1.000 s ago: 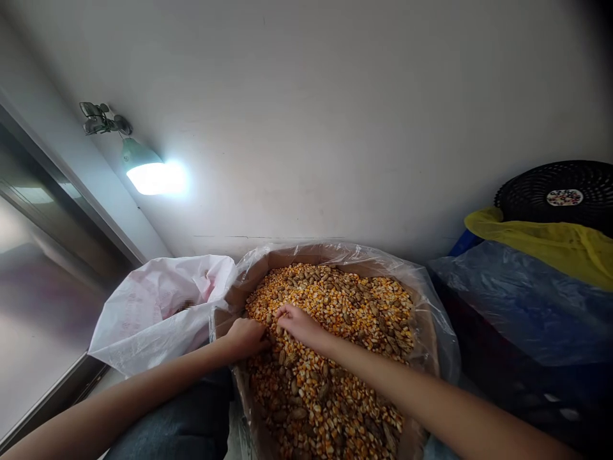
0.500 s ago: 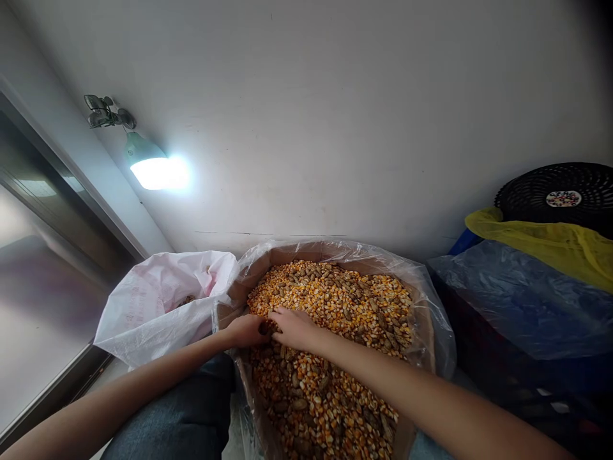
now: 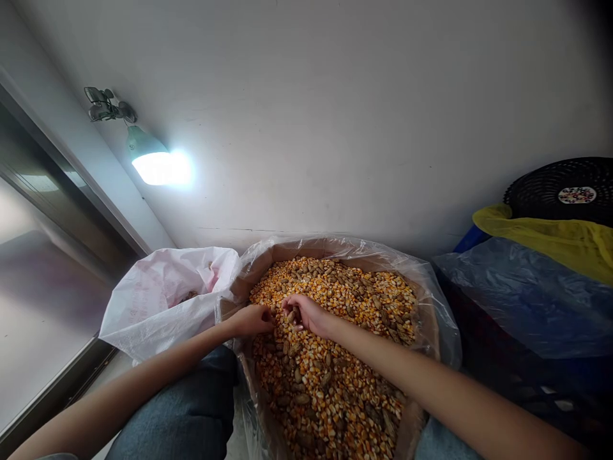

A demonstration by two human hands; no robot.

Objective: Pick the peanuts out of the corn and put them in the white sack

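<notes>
A cardboard box lined with clear plastic [image 3: 443, 313] holds yellow corn kernels [image 3: 330, 377] mixed with brown unshelled peanuts [image 3: 301, 398]. Over the left part of the heap is my left hand [image 3: 253, 320], its fingers curled inward; what they hold, if anything, is hidden. Just to its right, my right hand [image 3: 311, 316] is turned with the palm side partly showing. Its fingers are bent around a peanut [image 3: 294, 314]. A small gap lies between the two hands.
A white woven sack [image 3: 138, 319] with some peanuts inside stands against the box's left side. A lit bulb [image 3: 156, 167] hangs on the wall. At right are a black fan grille [image 3: 541, 195], yellow mesh [image 3: 550, 236] and a clear plastic bag [image 3: 522, 287].
My hands were close together down at the kernels. The right hand has since lifted and turned, showing a peanut in its fingers, and a gap has opened between the hands.
</notes>
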